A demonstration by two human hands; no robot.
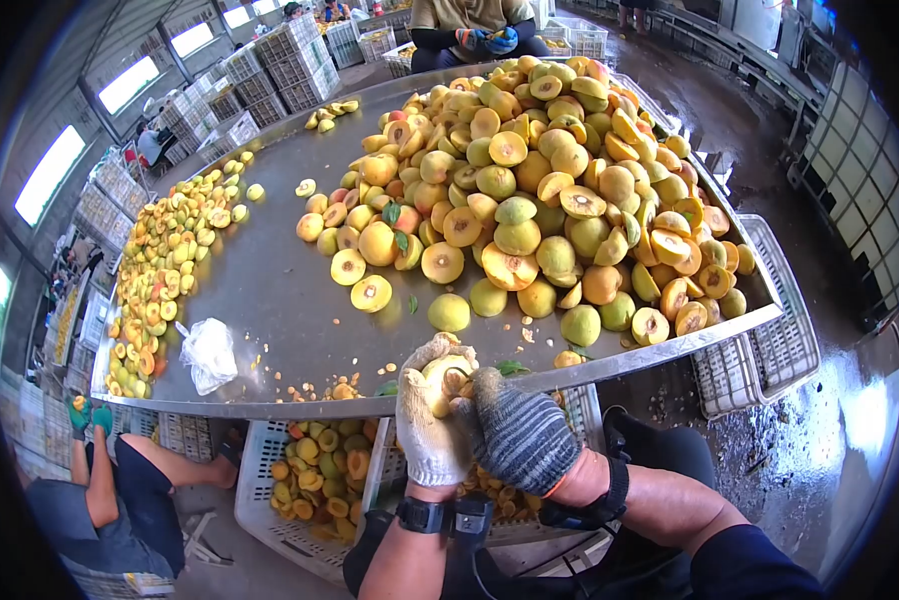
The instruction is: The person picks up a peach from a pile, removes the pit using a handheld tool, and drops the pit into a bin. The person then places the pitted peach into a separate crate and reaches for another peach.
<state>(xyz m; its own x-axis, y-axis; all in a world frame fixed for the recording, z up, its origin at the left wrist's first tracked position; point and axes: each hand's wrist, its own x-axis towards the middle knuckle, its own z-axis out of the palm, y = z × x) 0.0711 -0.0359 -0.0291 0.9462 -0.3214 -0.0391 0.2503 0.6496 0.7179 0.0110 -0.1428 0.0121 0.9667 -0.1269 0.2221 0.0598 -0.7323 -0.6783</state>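
Observation:
My left hand, in a white glove, is closed round a fruit half just past the near edge of the metal table. Against that same fruit, my right hand in a grey knitted glove has its fingers curled; a small dark curved thing shows at its fingertips, too small to name. Beyond my hands lies a large heap of halved and whole fruit. Fruit pits and bits are scattered along the near edge.
Smaller fruit pieces line the table's left side, near a white plastic bag. Below is a crate of fruit. Empty crates stand right. A co-worker sits opposite; another person sits at lower left.

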